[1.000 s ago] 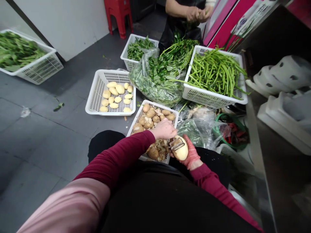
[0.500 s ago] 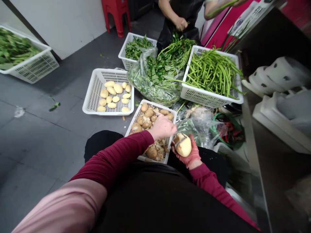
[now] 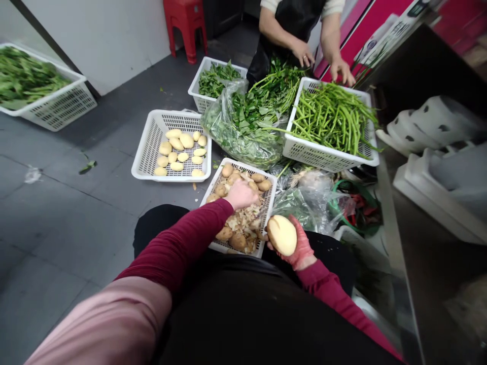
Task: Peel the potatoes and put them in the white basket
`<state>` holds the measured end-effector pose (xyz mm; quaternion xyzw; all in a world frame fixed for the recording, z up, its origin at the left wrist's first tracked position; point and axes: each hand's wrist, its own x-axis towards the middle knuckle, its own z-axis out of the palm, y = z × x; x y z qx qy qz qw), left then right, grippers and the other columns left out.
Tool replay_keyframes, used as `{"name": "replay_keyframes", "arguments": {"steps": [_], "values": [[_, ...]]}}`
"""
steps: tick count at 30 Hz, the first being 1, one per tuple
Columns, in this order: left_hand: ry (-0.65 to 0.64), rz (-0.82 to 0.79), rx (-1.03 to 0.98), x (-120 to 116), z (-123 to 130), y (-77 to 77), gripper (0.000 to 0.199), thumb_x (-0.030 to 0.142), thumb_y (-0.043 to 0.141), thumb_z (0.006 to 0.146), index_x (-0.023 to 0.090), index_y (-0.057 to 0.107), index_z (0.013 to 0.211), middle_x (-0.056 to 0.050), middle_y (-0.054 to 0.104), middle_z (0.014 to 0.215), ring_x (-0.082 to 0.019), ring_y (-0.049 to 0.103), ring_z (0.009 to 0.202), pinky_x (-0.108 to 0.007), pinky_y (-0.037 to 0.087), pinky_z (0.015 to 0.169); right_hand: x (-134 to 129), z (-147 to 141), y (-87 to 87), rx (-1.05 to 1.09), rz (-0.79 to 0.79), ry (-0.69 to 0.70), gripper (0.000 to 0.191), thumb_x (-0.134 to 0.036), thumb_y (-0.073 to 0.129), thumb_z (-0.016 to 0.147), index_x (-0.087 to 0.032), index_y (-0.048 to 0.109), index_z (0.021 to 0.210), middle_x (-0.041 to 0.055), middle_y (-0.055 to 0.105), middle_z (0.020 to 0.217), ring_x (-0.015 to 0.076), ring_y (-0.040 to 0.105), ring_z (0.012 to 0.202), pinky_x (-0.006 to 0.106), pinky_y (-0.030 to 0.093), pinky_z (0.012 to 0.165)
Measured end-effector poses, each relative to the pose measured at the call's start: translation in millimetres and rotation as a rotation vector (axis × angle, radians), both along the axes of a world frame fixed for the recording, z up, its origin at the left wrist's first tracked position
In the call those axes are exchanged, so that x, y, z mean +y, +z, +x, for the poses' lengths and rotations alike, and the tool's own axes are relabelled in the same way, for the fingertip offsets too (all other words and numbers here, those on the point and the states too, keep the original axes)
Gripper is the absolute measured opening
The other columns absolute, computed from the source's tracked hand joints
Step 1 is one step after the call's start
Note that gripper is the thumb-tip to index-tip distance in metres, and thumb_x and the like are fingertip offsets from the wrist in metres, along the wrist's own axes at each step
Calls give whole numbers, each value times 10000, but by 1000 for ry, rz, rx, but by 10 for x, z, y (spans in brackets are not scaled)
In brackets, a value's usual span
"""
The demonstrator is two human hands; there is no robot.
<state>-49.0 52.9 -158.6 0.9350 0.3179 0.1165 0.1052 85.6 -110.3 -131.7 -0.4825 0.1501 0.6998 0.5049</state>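
Observation:
My left hand (image 3: 242,194) is closed around a peeler, above the white basket (image 3: 272,195) of unpeeled potatoes (image 3: 238,241) and peelings. The peeler is mostly hidden by my fingers now; its blade showed against the potato a moment ago. To the right of this basket, my right hand (image 3: 300,247), in a reddish glove, grips a large potato (image 3: 282,235) from below and the side. Its upper face is pale and peeled, with brown skin left along the left edge.
Peeled potatoes (image 3: 186,140) lie in a white basket (image 3: 141,161) at the left. Ahead stand a bag of leafy greens (image 3: 243,121) and a basket of long green stalks (image 3: 331,119). A co-worker's hands (image 3: 341,70) are behind them. A red stool (image 3: 186,25) stands farther back.
My left hand has moved left, away from the potato and over the basket. The potato has turned slightly in my right hand. The co-worker's hands have come down towards the greens and green stalks.

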Motion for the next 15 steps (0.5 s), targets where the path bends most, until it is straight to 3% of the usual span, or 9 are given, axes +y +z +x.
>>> {"name": "replay_keyframes", "arguments": {"steps": [2, 3, 7, 9, 12, 15], "values": [[67, 0, 22, 37, 2, 37, 375, 243, 423, 875, 85, 703, 681, -121, 673, 691, -203, 554, 718, -357, 337, 724, -17, 10, -7, 9, 31, 10, 455, -532, 434, 890, -147, 657, 986, 120, 742, 800, 260, 697, 634, 419, 563, 540], [36, -4, 9, 15, 27, 63, 377, 247, 421, 878, 92, 701, 678, -112, 668, 679, -202, 552, 717, -357, 338, 729, -16, 17, -18, -8, 25, -5, 434, -525, 445, 887, -157, 657, 976, 109, 743, 785, 250, 694, 620, 415, 567, 546], [-213, -41, -52, -81, 122, 93, 378, 247, 406, 894, 142, 694, 672, -67, 658, 666, -188, 544, 740, -351, 344, 769, -15, 54, -51, -74, 41, 38, 365, -497, 524, 851, -172, 656, 953, 90, 742, 758, 257, 696, 621, 421, 571, 544], [-152, -69, 18, -6, 88, 53, 359, 236, 422, 887, 136, 696, 677, -73, 669, 701, -194, 549, 759, -349, 347, 768, -54, 69, -39, -55, 124, 108, 406, -511, 609, 789, -168, 653, 1003, 103, 747, 838, 277, 706, 693, 435, 578, 582], [43, -92, 120, 159, 2, 24, 354, 226, 425, 878, 98, 706, 704, -106, 680, 751, -211, 560, 756, -346, 351, 729, -128, 75, -10, -88, 242, 125, 527, -532, 736, 664, -198, 643, 1060, 82, 744, 925, 277, 707, 806, 433, 582, 687], [8, -105, 33, 165, 10, 79, 372, 235, 403, 881, 115, 710, 707, -92, 677, 738, -203, 565, 741, -339, 362, 729, -155, 68, -10, -258, 294, 71, 524, -509, 798, 593, -214, 652, 1001, 52, 741, 889, 273, 698, 863, 415, 575, 747]]}}
